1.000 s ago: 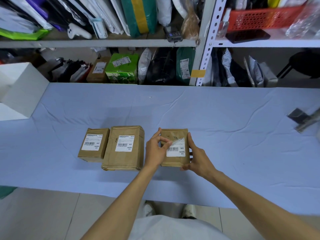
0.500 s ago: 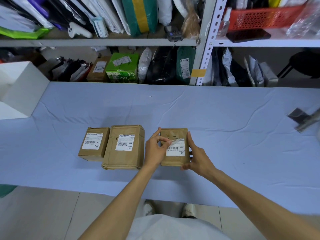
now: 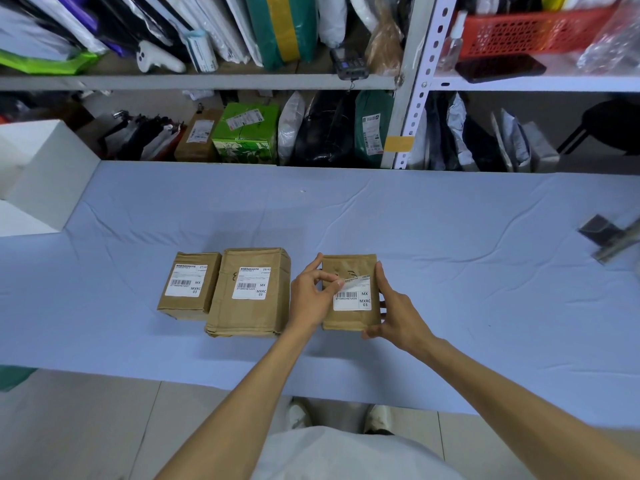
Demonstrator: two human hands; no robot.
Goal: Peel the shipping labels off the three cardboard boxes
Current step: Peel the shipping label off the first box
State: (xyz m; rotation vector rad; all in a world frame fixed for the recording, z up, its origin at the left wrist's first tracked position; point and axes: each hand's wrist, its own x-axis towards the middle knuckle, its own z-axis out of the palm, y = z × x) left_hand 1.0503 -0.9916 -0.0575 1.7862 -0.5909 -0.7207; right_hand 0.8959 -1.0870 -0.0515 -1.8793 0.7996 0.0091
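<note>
**Label (image 3: pixel 356 299) corner lifted on right box (image 3: pixel 346 268)**

Far left, on the blue surface (image 3: pixel 450 237): white carton (image 3: pixel 45 174), well apart from everything else.

Next, near the front edge, three brown cardboard boxes in a row, all flat on the surface.

First in the row: small left box (image 3: pixel 207 299), with white left label (image 3: pixel 186 280) stuck flat and whole on its top.

Just beside it: larger middle box (image 3: pixel 249 313), with middle label (image 3: pixel 251 283) likewise flat, no corner raised.

Then left grip (image 3: pixel 310 299), in the gap between middle box and right box. Thumb and forefinger pinched narrow on the upper-left corner of the label. That corner raised and curled away from the cardboard, with the barcode part below lying flat.

Right box a little apart from the middle one, bare cardboard showing above the lifted edge.

Right grip (image 3: pixel 398 317) closed on the right box's right side. Forefinger straight along the edge, other fingers curled onto the top beside the label, thumb at the near corner.

Far right edge: dark object (image 3: pixel 602 233), too blurred to name.

Behind the surface, across the whole width: shelf (image 3: pixel 207 81) packed with bagged parcels.
</note>
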